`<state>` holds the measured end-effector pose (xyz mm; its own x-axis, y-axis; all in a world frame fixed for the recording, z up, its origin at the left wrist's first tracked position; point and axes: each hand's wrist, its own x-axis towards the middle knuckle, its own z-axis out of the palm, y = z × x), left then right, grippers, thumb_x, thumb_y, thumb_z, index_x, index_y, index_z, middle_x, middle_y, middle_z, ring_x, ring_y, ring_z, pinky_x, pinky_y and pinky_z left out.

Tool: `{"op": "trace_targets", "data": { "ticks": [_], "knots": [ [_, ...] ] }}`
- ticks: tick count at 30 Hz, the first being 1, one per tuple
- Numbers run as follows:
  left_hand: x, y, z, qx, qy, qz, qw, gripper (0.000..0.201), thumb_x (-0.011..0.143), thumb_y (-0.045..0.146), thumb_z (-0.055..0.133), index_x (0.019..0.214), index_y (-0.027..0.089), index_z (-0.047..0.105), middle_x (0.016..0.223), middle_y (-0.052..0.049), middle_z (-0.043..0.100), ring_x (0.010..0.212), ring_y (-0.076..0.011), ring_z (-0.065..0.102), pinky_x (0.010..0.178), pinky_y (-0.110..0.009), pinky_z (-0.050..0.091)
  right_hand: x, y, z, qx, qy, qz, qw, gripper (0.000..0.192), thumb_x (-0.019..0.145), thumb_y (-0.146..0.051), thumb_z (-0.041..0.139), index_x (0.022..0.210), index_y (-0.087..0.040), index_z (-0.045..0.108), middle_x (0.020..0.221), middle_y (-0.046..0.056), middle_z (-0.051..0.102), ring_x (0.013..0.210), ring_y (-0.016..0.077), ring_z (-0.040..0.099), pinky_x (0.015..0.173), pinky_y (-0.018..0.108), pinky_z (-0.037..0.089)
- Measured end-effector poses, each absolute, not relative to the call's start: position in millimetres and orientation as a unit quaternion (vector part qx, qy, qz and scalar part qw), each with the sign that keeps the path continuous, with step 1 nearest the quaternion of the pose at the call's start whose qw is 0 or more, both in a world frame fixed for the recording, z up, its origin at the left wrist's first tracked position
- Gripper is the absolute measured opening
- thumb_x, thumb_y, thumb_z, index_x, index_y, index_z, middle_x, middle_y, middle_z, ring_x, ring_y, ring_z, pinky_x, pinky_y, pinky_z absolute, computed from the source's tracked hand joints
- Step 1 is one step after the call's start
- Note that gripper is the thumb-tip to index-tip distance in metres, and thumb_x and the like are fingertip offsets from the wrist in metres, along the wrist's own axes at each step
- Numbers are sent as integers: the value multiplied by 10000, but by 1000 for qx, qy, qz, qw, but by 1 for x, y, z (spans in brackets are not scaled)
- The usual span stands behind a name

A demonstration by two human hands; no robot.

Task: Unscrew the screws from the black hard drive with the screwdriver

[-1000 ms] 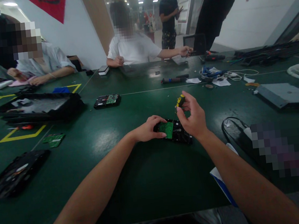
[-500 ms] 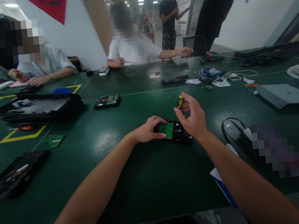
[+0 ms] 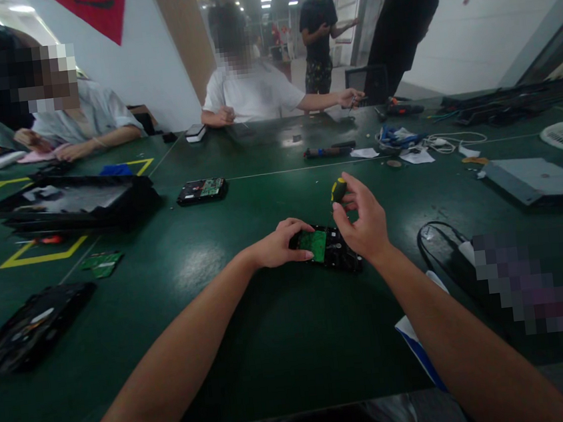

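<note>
A black hard drive (image 3: 336,249) with a green circuit board (image 3: 318,244) lies flat on the dark green table (image 3: 275,346). My left hand (image 3: 285,243) grips its left end, thumb along the near side and fingers over the far side. Above the drive's right part, my right hand (image 3: 363,219) holds a screwdriver (image 3: 338,191) by its yellow and black handle, thumb and fingers closed round it. The handle leans upward. The screwdriver's tip is hidden or too small to make out.
Another hard drive (image 3: 201,190) lies farther back. To the left are a black tray-like housing (image 3: 74,199), a loose green board (image 3: 102,263) and a black drive case (image 3: 32,328). A grey metal box (image 3: 542,178) stands right. Across the table sits a person in white (image 3: 254,93).
The screwdriver handle has turned in my right hand, showing a different side, and the fingers have shifted slightly. My left hand and the hard drive stay in place.
</note>
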<state>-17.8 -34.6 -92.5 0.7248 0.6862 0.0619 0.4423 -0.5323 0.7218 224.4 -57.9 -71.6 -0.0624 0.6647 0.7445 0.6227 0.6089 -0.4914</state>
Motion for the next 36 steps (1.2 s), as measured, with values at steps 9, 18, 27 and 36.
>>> {"op": "trace_targets", "data": {
  "ticks": [9,18,27,36],
  "knots": [
    [-20,-31,-93,850,327,163,380,800,711,507,822,1427,321,518,1488,-102,429,1390,-329,408,1145,-530,365,225,-57,-72,-445,-726,15,523,608,926,-274,594,1499,-285,389,1310,121,586,933,234,674,767,406,623],
    [-18,-33,-93,862,312,180,357,791,708,496,826,1410,285,530,1513,-119,473,1430,-325,389,1170,-541,314,224,-55,-76,-437,-725,19,532,611,920,-284,623,1489,-296,400,1366,106,587,939,233,692,757,400,632],
    [-20,-35,-89,871,326,177,323,799,717,558,805,1401,239,542,1439,-130,532,1387,-318,421,1155,-499,348,222,-56,-67,-431,-716,-6,549,444,945,-287,597,1380,-257,516,1281,109,637,971,227,690,761,383,621],
    [-26,-32,-88,872,338,176,307,791,711,606,788,1379,250,556,1407,-116,549,1393,-336,409,1162,-527,337,214,-53,-42,-451,-719,-21,529,268,962,-310,564,1213,-241,628,1171,98,684,943,227,681,773,398,600]
  ]
}}
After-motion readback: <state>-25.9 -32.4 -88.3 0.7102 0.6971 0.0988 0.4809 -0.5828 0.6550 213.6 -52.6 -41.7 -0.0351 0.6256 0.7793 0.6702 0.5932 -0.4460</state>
